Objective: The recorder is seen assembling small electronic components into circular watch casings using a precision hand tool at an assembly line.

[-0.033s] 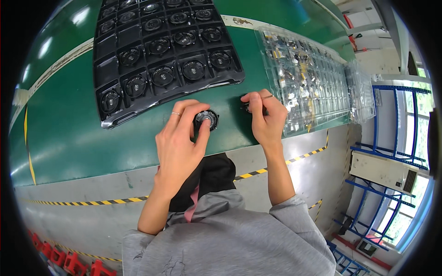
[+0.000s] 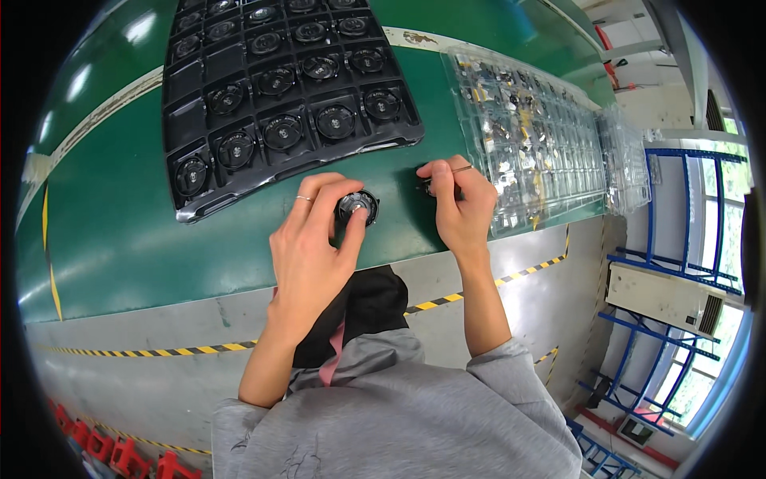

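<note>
Between the thumb and fingers of my left hand (image 2: 315,227) is a round black part (image 2: 358,207) with a ringed, shiny face, held just above the green tabletop. To its right, my right hand (image 2: 463,203) is closed in a pinch. A small dark piece (image 2: 427,184) shows at its fingertips, mostly hidden, so its kind cannot be made out. A thin metal strip (image 2: 463,168) lies across the fingers of that hand; whether it is a ring or a tool is unclear. Beyond my left hand lies a black compartment tray (image 2: 239,199) with similar round parts in most pockets.
A clear plastic tray (image 2: 479,152) of small parts lies on the green table (image 2: 120,263) at right, beside more stacked clear trays (image 2: 626,160). Yellow-black tape (image 2: 199,350) marks the grey floor. Blue metal racks (image 2: 650,207) stand at far right, red stools (image 2: 128,455) at lower left.
</note>
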{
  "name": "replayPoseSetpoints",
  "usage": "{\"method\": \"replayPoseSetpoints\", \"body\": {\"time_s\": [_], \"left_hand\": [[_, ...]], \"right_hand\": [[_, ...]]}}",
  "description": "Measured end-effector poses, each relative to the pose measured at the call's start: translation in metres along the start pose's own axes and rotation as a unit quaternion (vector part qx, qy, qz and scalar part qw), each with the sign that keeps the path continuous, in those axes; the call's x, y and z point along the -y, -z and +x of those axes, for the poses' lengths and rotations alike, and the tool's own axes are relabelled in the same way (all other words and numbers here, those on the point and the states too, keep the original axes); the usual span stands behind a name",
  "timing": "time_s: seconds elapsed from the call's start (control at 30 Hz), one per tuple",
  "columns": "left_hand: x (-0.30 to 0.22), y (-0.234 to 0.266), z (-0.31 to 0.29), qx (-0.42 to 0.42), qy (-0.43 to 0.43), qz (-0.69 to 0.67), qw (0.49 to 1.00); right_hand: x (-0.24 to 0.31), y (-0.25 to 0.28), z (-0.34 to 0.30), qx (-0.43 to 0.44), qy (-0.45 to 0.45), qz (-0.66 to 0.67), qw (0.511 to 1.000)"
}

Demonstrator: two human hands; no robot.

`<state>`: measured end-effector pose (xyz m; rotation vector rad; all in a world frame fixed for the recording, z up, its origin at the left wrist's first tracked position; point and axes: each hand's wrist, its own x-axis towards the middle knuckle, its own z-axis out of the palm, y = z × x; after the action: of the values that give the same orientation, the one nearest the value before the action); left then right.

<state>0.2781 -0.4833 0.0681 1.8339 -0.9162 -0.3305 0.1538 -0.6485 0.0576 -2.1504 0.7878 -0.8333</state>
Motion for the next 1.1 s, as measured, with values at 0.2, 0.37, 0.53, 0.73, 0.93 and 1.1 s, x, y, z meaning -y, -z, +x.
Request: {"method": "replayPoseSetpoints", "body": {"time_s": [0.2,0.37,0.53,0.73,0.93,1.1], "left_hand": [[-0.008,-0.016,0.015,-0.008,-0.164,0.104,0.981],[-0.009,-0.054,0.032,0.059,-0.206,0.094,0.972],[-0.017,-0.059,0.032,0.084,-0.155,0.061,0.982],[-0.021,-0.054,0.030,0.108,-0.107,0.045,0.987],[-0.035,-0.057,0.025,0.161,-0.059,0.038,0.985],[-0.021,-0.047,0.030,0.174,-0.097,0.013,0.980]], "right_hand": [[0.002,-0.002,-0.002,-0.009,-0.018,0.055,0.998],[0.001,0.001,-0.003,0.006,-0.011,0.069,0.998],[0.003,0.008,-0.003,0.019,0.007,0.085,0.996],[-0.003,0.001,-0.005,-0.059,0.123,0.004,0.991],[-0.019,0.001,-0.011,-0.097,0.088,-0.017,0.991],[-0.011,-0.005,-0.001,-0.146,0.018,0.091,0.985]]}}
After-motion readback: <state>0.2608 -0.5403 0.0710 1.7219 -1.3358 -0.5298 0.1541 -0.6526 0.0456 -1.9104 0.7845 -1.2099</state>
